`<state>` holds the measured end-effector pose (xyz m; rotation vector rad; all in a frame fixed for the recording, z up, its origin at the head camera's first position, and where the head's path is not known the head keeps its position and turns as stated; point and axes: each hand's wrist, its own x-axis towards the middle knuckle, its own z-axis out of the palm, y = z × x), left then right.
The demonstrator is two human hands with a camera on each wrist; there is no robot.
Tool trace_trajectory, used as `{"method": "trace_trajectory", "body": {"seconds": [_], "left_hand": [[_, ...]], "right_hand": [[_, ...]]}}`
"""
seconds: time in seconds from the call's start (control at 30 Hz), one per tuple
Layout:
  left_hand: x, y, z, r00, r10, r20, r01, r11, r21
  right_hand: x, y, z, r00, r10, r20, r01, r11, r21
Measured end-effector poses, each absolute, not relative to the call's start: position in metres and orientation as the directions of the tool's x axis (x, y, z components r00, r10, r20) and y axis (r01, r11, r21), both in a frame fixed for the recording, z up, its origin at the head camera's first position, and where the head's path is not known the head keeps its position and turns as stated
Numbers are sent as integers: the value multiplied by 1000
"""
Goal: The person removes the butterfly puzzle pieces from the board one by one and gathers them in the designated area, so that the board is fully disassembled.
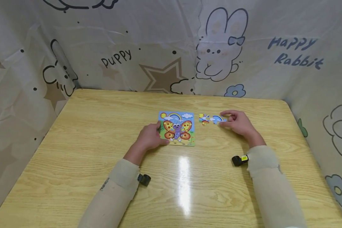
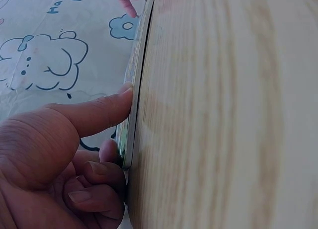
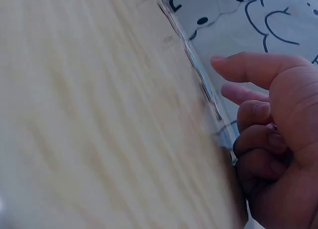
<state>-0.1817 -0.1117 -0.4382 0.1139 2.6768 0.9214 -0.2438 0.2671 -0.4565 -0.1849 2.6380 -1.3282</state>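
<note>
In the head view, a square butterfly jigsaw puzzle (image 1: 182, 126) lies flat on the wooden table. My left hand (image 1: 150, 136) holds it at the lower left corner, thumb on the bottom edge and fingers along the left side. Seen from the left wrist, the thumb (image 2: 99, 112) lies against the puzzle's edge. Right of the puzzle are a rainbow puzzle piece (image 1: 217, 119) and a yellow-and-blue puzzle piece (image 1: 203, 118), side by side. My right hand (image 1: 239, 122) is at the rainbow piece, thumb and index finger spread about its right end. Its other fingers (image 3: 261, 144) are curled.
The wooden table (image 1: 102, 126) is bounded at the back and sides by a patterned cloth (image 1: 165, 38) with rabbits and stars. A small black camera sits on each wrist, the left one (image 1: 144, 179) and the right one (image 1: 238, 160) both near the tabletop.
</note>
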Motion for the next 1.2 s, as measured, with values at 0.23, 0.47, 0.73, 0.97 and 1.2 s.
{"method": "trace_trajectory", "body": {"seconds": [0.23, 0.47, 0.73, 0.97, 1.2], "left_hand": [[-181, -112, -439, -949, 169, -265, -30, 792, 610], [-182, -112, -440, -951, 175, -256, -17, 796, 605], [-181, -112, -439, -951, 170, -260, -25, 792, 610], [-181, -111, -438, -951, 164, -264, -32, 792, 609], [-182, -112, -439, -950, 165, -265, -31, 794, 607]], "right_hand": [[-238, 245, -461, -985, -173, -18, -88, 585, -806], [-230, 223, -457, -986, -167, 1, -100, 586, -804], [-226, 198, -458, -987, -163, 2, -95, 564, -820], [-224, 174, -458, -981, -194, 20, -124, 542, -831], [-222, 152, -460, -971, -237, 16, -142, 525, -839]]}}
